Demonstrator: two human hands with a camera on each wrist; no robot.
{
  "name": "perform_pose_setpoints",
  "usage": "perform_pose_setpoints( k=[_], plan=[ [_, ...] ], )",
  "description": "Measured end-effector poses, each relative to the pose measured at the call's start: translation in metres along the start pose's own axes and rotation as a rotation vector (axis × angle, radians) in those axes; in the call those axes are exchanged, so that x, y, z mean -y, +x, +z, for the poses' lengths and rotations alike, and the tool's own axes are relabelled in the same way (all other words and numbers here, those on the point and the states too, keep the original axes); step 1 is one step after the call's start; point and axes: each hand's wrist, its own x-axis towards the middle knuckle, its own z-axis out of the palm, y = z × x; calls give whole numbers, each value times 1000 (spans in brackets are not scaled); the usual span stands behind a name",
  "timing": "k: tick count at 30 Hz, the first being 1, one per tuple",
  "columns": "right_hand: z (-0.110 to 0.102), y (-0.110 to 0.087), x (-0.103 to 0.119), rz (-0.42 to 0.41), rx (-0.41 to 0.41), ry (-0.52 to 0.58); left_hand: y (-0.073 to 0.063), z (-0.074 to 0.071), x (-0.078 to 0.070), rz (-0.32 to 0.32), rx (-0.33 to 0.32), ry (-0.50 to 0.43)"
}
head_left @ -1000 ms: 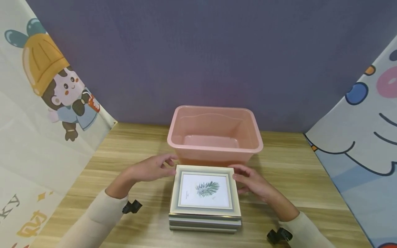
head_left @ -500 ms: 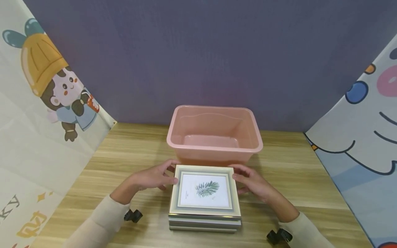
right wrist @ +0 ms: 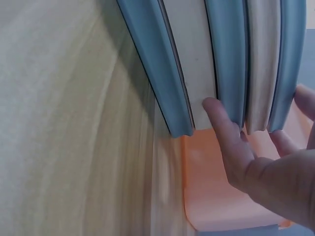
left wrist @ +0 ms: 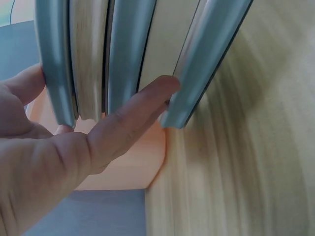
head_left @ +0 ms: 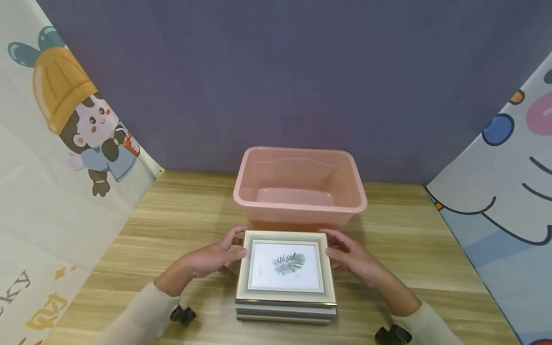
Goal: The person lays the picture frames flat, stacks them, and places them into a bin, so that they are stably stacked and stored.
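Observation:
Several picture frames lie stacked on the table, their layered blue-grey and cream edges [left wrist: 130, 54] showing in the left wrist view. The top picture frame [head_left: 285, 266] has a pale border and a green leaf print. At its far left corner, my left hand [head_left: 211, 258] grips it with the thumb on the upper edge; one long finger [left wrist: 133, 118] lies along the sides of lower frames. My right hand [head_left: 355, 261] grips the far right corner likewise, a fingertip [right wrist: 212, 104] touching a cream edge lower in the stack. The fingers behind the far edge are partly hidden.
Just behind the stack stands a pink plastic bin [head_left: 299, 207] with nothing inside. The wood-grain table [head_left: 172, 206] ends at a dark blue-grey backdrop [head_left: 276, 86], with cartoon-printed sheets [head_left: 51, 182] rising at both sides.
My left hand has moved right and closed in on the stack's left corner, its thumb now over the top frame's edge. My right hand stays at its corner. The stack has not moved.

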Motion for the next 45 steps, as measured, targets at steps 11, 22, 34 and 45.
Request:
perform_pose_setpoints(
  k=[11,22,34,45],
  plan=[
    [1,-10,-1,11,55,133,0,21,7,44,-111,-118],
    [12,-11,-11,81,-118,210,2,32,10,39,-181,-149],
    [7,-20,-17,-91,-4,103,10,40,20,86,-267,-195],
    [-1,-19,-23,-51,38,125,6,39,27,87,-220,-163]
  ],
)
